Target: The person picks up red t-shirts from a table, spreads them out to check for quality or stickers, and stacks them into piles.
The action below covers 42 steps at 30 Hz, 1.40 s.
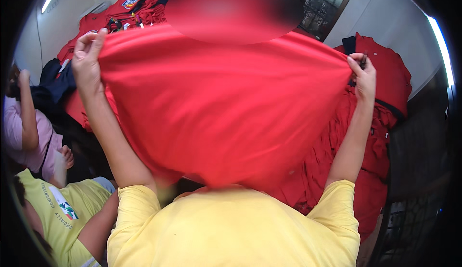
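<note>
A red garment (226,103) is spread wide in front of my chest, its upper edge pulled taut between my raised hands. At its upper left corner, my left hand (89,57) pinches the cloth between thumb and fingers. My right hand (363,77) grips the opposite corner. A small dark, narrow tool (364,60) sticks up from the fingers of that hand; its kind is too small to make out. The cloth hangs in soft folds down to my yellow shirt and hides what lies behind it. A blurred oval covers part of its top edge.
Piles of red garments lie behind on the left (144,2), and more red garments (370,156) are heaped on the right. Dark cloth (60,82) lies at the left. Two people, one in a pink top (31,127) and one in a lime-green shirt (62,209), are close on my left.
</note>
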Tool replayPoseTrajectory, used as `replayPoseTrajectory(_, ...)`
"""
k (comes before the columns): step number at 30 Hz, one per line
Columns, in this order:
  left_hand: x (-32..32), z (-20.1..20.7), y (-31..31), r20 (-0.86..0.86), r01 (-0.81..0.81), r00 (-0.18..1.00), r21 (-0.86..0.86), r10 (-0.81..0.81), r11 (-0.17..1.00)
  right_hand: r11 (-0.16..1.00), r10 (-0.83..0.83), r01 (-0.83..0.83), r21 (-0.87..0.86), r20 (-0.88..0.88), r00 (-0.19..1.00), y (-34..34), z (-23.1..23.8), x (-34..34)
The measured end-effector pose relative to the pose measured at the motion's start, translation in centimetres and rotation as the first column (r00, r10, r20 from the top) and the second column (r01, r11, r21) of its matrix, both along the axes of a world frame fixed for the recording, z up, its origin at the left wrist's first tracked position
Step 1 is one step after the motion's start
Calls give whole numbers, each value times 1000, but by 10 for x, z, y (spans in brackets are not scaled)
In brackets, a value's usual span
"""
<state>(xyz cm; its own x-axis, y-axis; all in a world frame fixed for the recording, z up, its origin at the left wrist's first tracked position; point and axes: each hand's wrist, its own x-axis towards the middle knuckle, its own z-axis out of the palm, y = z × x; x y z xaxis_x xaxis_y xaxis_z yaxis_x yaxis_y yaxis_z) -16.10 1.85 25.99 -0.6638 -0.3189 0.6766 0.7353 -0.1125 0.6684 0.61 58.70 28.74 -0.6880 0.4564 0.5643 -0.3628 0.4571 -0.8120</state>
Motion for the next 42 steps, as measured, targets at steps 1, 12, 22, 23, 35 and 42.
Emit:
replayPoseTrajectory(1, -25, -13, -6, 29, 10, 1000, -27, -9, 1000, 997, -72, 72, 6, 58, 996, 15, -6, -9)
replayPoseTrajectory(12, 28, -27, -7, 102, 22, 994, 88, -31, 996, 961, -259, 266, 70, -103, 960, -61, -14, 72)
replayPoseTrajectory(22, 180, -236, 6, 601, 171, 688, -679, 407, 714, 998, 39, 18, -62, 805, 592, -58, -255, 174)
replayPoseTrajectory(23, 190, -239, 9, 497, 213, 645, -847, 581, 487, 996, 70, 2, -84, 838, 542, -62, -242, 170)
replayPoseTrajectory(35, 96, -222, 75, 239, 79, 904, -908, 355, 412, 519, -595, 100, 849, 274, 756, -19, -197, 23)
replayPoseTrajectory(42, -71, -261, 125, 226, 8, 900, -863, 372, 505, 673, -427, -32, 739, 423, 799, -110, -247, -139)
